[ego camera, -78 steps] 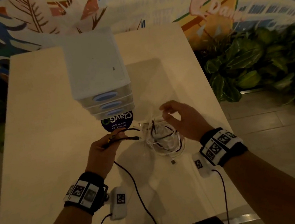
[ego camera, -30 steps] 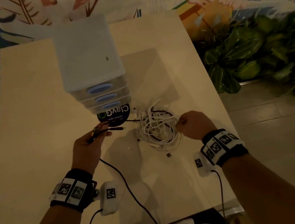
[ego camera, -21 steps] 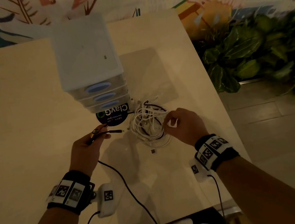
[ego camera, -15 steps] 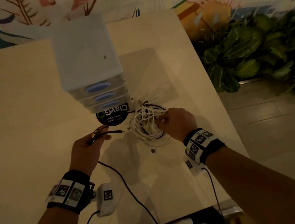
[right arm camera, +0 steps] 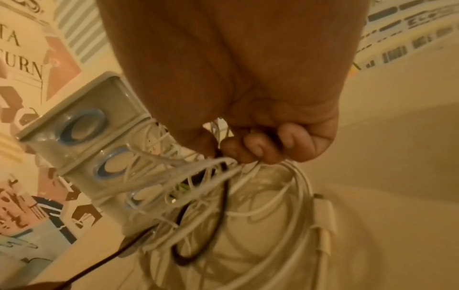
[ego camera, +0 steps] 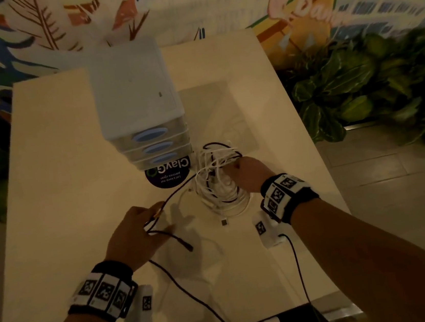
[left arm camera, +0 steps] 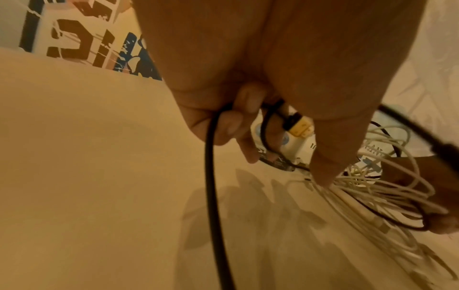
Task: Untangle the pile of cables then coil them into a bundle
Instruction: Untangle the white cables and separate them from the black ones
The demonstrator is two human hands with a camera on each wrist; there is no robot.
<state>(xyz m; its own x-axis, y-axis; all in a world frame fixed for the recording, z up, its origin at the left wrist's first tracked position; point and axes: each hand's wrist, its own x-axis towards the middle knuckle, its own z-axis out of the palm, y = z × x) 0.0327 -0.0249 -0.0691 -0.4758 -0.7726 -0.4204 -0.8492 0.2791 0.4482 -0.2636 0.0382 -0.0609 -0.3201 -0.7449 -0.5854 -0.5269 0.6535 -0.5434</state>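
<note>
A tangle of white cables [ego camera: 217, 179] with a dark strand through it lies on the table in front of the drawer unit. My right hand [ego camera: 245, 173] grips several white strands [right arm camera: 216, 166] at the tangle's right side, lifting them. My left hand [ego camera: 134, 234] sits nearer me and to the left, fingers curled round a black cable [ego camera: 175, 194] that runs taut up into the tangle. A yellow-tipped plug [left arm camera: 301, 129] shows between its fingers. The black cable's free end [ego camera: 188, 246] hangs to the right of that hand.
A white three-drawer unit [ego camera: 137, 103] with blue handles stands just behind the tangle, with a dark round sticker [ego camera: 168, 173] at its foot. Sensor leads [ego camera: 196, 296] trail from both wrists to the near table edge. Green plants [ego camera: 373, 87] fill the floor at right.
My left hand has pulled back toward me with the black cable, drawing it taut out of the tangle. My right hand has closed on the white strands and stayed on the tangle.
</note>
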